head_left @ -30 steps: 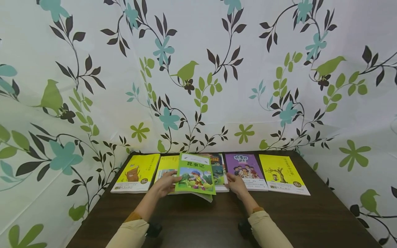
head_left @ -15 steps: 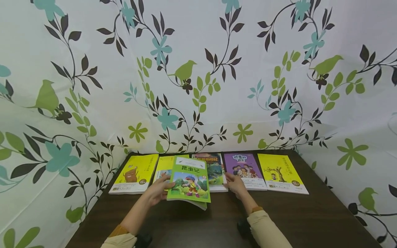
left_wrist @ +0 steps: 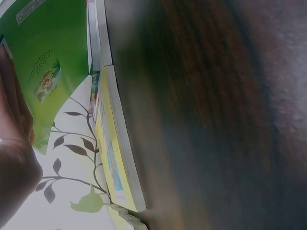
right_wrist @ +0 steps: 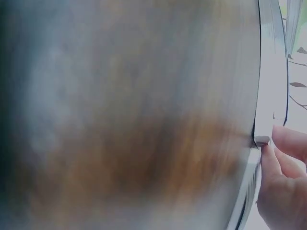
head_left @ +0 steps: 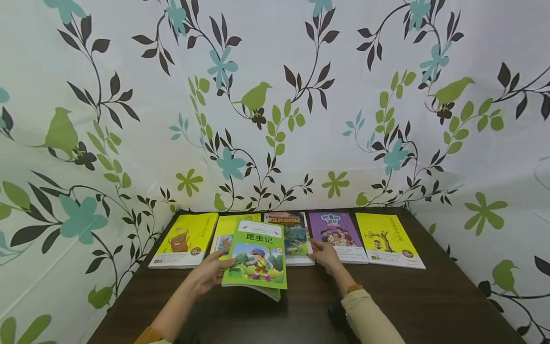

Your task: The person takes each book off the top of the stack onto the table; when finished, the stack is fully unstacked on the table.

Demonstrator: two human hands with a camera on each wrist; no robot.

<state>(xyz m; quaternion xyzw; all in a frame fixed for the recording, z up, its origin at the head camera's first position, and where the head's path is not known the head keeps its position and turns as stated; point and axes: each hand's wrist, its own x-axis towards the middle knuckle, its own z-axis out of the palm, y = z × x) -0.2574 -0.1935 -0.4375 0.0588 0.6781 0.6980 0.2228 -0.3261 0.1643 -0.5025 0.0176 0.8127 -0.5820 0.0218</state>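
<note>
In the head view my left hand (head_left: 209,273) grips the left edge of a green picture-covered book (head_left: 257,258), thumb on the cover, fingers underneath. That book is raised above the table, its lower pages sagging apart. From the left wrist view its green back cover (left_wrist: 60,52) is visible. My right hand (head_left: 328,259) pinches the lower right corner of a dark-covered book (head_left: 296,234) lying in the row; the right wrist view shows thumb and fingers at the corner of its white page edge (right_wrist: 271,81). The green book partly hides the dark-covered book and a yellow book (head_left: 234,224).
Another yellow book (head_left: 185,239) lies at the row's left end. To the right are a purple book (head_left: 337,234) and a yellow book with a tree (head_left: 388,239). The dark wooden table (head_left: 412,306) meets a patterned cloth backdrop (head_left: 275,143) behind the row.
My left hand has drawn the green book toward me and slightly left, uncovering more of the dark-covered book. The right hand has stayed at that book's corner.
</note>
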